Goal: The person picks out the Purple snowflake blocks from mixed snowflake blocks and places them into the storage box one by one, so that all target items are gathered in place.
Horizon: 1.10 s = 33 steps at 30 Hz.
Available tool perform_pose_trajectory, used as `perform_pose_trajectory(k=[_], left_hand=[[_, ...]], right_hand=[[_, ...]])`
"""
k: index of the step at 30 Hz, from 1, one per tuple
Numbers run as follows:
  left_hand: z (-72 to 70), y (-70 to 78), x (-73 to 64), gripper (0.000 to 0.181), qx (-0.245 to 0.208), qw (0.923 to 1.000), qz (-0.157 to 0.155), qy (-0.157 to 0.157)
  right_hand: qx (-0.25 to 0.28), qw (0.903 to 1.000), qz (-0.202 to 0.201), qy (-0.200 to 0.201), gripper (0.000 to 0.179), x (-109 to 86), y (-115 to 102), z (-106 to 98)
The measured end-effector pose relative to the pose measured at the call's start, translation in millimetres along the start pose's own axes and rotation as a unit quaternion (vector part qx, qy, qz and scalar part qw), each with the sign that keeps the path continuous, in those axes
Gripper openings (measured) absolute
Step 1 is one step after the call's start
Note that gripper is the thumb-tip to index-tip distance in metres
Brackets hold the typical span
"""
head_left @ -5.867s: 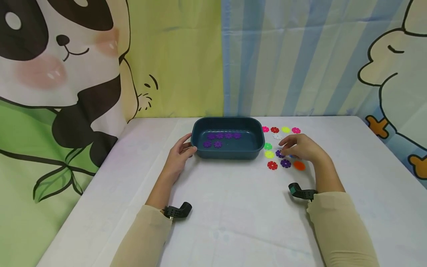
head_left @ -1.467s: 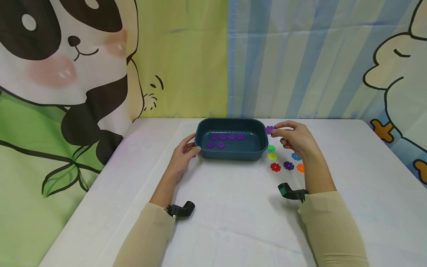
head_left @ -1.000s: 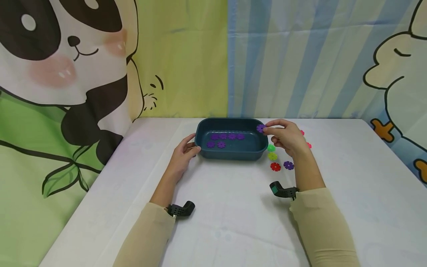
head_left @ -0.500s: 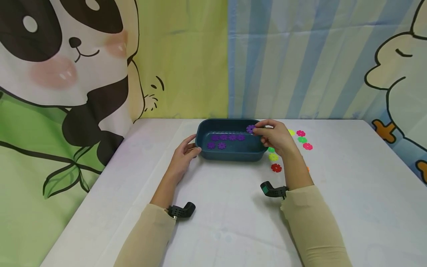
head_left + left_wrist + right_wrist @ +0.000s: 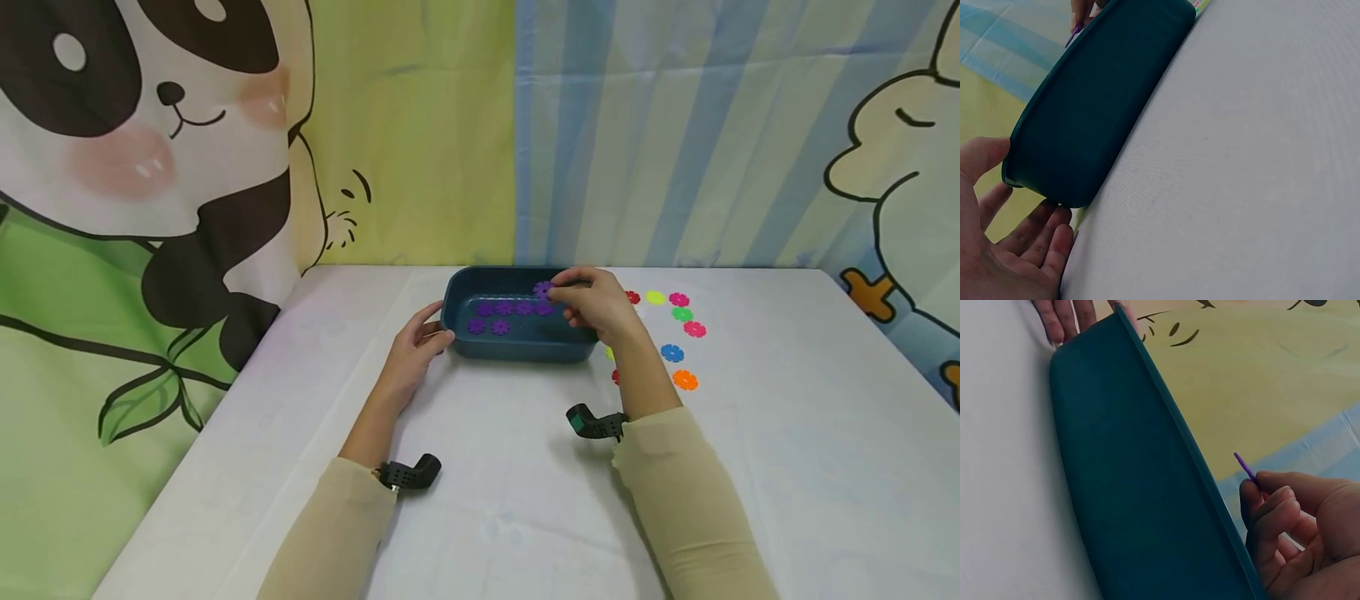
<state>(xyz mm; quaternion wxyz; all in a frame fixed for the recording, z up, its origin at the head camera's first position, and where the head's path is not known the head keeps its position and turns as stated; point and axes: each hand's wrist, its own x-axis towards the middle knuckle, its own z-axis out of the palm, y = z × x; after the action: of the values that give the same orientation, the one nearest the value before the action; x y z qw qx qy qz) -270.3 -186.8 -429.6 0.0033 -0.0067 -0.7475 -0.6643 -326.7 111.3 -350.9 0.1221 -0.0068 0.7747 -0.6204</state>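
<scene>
A dark teal rectangular tray stands on the white-covered table. My left hand holds its left end; in the left wrist view the thumb lies at the rim and the fingers bear on the end wall. Between thumb and forefinger, my right hand pinches a purple flower-shaped plastic disc over the tray's right half. Seen edge-on in the right wrist view, that purple disc is tilted and clear of the rim. Inside the tray, several purple discs lie flat in two rows.
Right of the tray lie several loose flower-shaped discs, among them a blue disc, an orange disc and a green disc. The right forearm partly covers others. A printed curtain hangs behind the table.
My right hand took a purple disc from the loose discs and has carried it left, over the tray's right rim and inward. The left hand keeps its hold on the tray.
</scene>
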Motion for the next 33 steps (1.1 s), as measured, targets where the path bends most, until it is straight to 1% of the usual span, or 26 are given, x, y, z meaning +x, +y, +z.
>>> perform_pose_trajectory(k=[4, 6, 7, 11, 13, 17, 25, 33], left_hand=[[0.3, 3.3, 0.3, 0.063, 0.001, 1.0000, -0.010, -0.002], [1.5, 12.5, -4.8, 0.063, 0.005, 0.9999, -0.015, -0.004], [1.6, 12.7, -5.1, 0.063, 0.006, 0.9999, -0.015, -0.003], [1.7, 10.6, -6.1, 0.061, 0.010, 0.9999, -0.007, 0.000], [0.6, 1.7, -1.3, 0.060, 0.007, 1.0000, -0.001, 0.002], [1.0, 2.2, -1.3, 0.061, 0.006, 1.0000, 0.000, -0.001], [1.1, 3.5, -2.7, 0.059, 0.008, 0.9999, 0.009, -0.002], [0.0, 3.1, -2.2, 0.059, 0.009, 0.9999, 0.012, 0.002]], right_hand=[[-0.005, 0.9999, -0.005, -0.015, 0.032, 4.6, 0.2, 8.0], [-0.007, 0.9997, -0.005, -0.022, 0.031, 7.3, 0.9, 12.3], [-0.012, 0.9996, -0.003, -0.025, 0.032, 8.6, 1.2, 14.3], [-0.049, 0.9983, 0.003, -0.033, 0.032, 13.7, 2.9, 20.4], [-0.077, 0.9963, 0.006, -0.037, 0.031, 15.7, 3.8, 22.4], [-0.118, 0.9919, 0.011, -0.044, 0.027, 19.4, 6.2, 25.8], [-0.164, 0.9851, 0.032, -0.043, 0.018, 27.7, 10.4, 32.6], [-0.198, 0.9785, 0.033, -0.047, 0.015, 34.7, 14.1, 38.1]])
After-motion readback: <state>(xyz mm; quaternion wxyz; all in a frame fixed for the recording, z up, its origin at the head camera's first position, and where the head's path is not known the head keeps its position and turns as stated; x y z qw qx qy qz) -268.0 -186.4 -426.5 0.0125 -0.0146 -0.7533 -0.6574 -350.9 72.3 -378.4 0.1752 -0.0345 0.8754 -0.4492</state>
